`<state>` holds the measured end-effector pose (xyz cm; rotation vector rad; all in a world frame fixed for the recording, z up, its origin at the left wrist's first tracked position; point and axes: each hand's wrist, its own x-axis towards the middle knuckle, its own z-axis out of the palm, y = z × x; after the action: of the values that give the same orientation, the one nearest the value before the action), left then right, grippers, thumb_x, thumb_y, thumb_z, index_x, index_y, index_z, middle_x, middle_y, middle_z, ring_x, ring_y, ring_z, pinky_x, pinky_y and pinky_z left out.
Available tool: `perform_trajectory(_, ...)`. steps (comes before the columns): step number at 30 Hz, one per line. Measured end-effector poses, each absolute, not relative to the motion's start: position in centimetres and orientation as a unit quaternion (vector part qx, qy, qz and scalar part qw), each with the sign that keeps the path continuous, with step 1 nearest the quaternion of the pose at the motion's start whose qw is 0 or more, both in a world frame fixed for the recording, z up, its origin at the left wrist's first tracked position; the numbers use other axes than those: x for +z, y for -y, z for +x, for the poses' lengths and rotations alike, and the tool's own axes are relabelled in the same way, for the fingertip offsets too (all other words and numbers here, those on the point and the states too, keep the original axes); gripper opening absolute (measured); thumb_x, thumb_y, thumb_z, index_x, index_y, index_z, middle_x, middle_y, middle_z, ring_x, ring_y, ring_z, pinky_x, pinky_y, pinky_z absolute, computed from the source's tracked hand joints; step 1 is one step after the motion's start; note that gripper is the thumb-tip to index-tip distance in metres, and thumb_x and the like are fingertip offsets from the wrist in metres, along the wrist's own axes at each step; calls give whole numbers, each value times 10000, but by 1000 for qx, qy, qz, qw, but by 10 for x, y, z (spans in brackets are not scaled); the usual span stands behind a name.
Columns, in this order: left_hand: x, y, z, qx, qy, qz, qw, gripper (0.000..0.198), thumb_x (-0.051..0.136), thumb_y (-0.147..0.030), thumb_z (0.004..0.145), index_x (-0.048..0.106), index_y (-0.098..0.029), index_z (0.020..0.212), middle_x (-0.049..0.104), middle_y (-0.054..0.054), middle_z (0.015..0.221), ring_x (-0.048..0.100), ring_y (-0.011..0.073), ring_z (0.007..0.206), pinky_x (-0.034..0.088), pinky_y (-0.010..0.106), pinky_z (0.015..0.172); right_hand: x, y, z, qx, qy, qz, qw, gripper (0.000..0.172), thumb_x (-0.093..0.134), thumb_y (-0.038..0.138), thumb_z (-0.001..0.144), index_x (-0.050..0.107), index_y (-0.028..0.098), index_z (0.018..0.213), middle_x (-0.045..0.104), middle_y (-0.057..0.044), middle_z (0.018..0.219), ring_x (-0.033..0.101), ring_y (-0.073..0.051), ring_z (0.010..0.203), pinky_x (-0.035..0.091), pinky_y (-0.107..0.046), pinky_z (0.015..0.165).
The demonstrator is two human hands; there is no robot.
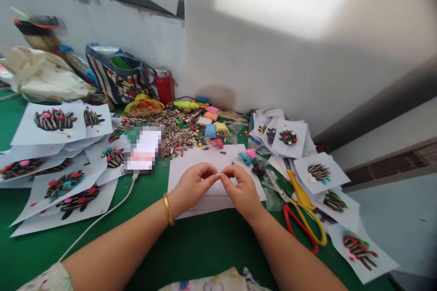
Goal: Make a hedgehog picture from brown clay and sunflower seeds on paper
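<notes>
My left hand (194,187) and my right hand (241,189) meet fingertip to fingertip over white paper sheets (191,158). Both are closed in a pinch on a small whitish piece (219,174) between thumbs and forefingers; its kind is too small to make out. Beyond the paper lies a heap of striped sunflower seeds (179,138) mixed with bright bits. Soft clay packs, one of them blue (210,131), sit at its right side. Near my right hand are a pink lump (250,153) and a turquoise lump (245,159) that look like clay.
Scissors with red and yellow handles (302,228) and a yellow cutter (297,188) lie at right. Paper sheets bearing seed hedgehogs (34,138) are stacked left, others (319,173) right. A phone (145,150) trails a cable. A red flask (164,87) and striped bag (114,75) stand behind.
</notes>
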<state>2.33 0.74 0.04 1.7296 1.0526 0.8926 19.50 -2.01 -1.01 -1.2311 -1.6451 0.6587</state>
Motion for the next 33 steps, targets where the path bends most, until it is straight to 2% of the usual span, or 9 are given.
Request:
perform_trajectory(4, 0, -7, 23, 367, -424, 692, 455, 243, 630, -420, 857, 670, -185, 901, 694, 23, 845, 630, 166, 785, 498, 273, 701, -10, 19, 196, 273, 648, -520, 485, 130, 577, 294, 887, 620, 208, 800, 615, -2, 754, 550, -160, 733, 452, -294, 706)
perform_trajectory(8, 0, -8, 23, 355, -432, 703, 440, 259, 608, -427, 865, 661, -183, 799, 678, 16, 770, 609, 161, 729, 477, 268, 659, -11, 19, 195, 283, 642, -520, 487, 103, 585, 291, 868, 624, 210, 817, 617, -6, 765, 556, -164, 746, 463, -298, 716)
perform_trajectory(11, 0, -8, 23, 355, -429, 707, 435, 250, 610, -418, 859, 664, -184, 790, 682, 14, 762, 605, 159, 717, 474, 266, 653, -11, 19, 194, 283, 646, -517, 485, 74, 608, 280, 845, 635, 214, 865, 631, -10, 810, 561, -167, 773, 472, -302, 733)
perform_trajectory(17, -1, -7, 24, 345, -427, 715, 434, 254, 614, -423, 855, 675, -184, 798, 700, 26, 791, 614, 163, 730, 481, 270, 659, -10, 19, 196, 289, 649, -519, 475, 130, 580, 280, 870, 625, 212, 768, 615, 2, 738, 560, -161, 727, 464, -290, 694)
perform_trajectory(23, -1, -9, 23, 367, -435, 687, 453, 267, 613, -440, 859, 661, -179, 829, 681, 22, 791, 611, 157, 735, 491, 264, 663, -14, 18, 198, 342, 619, -510, 489, 192, 539, 343, 918, 660, 209, 984, 689, -44, 940, 626, -187, 872, 492, -323, 810)
perform_trajectory(28, -1, -8, 23, 368, -432, 673, 475, 298, 628, -475, 839, 653, -178, 849, 678, 27, 808, 619, 165, 755, 508, 277, 680, -14, 17, 196, 327, 618, -527, 482, 165, 581, 344, 882, 635, 203, 814, 647, -10, 766, 592, -166, 745, 482, -291, 708)
perform_trajectory(33, -2, -8, 24, 363, -432, 678, 471, 286, 627, -463, 843, 658, -180, 811, 684, 21, 790, 617, 161, 738, 502, 272, 678, -14, 18, 195, 316, 635, -529, 466, 159, 581, 328, 877, 633, 210, 784, 647, -5, 738, 582, -164, 717, 473, -288, 689)
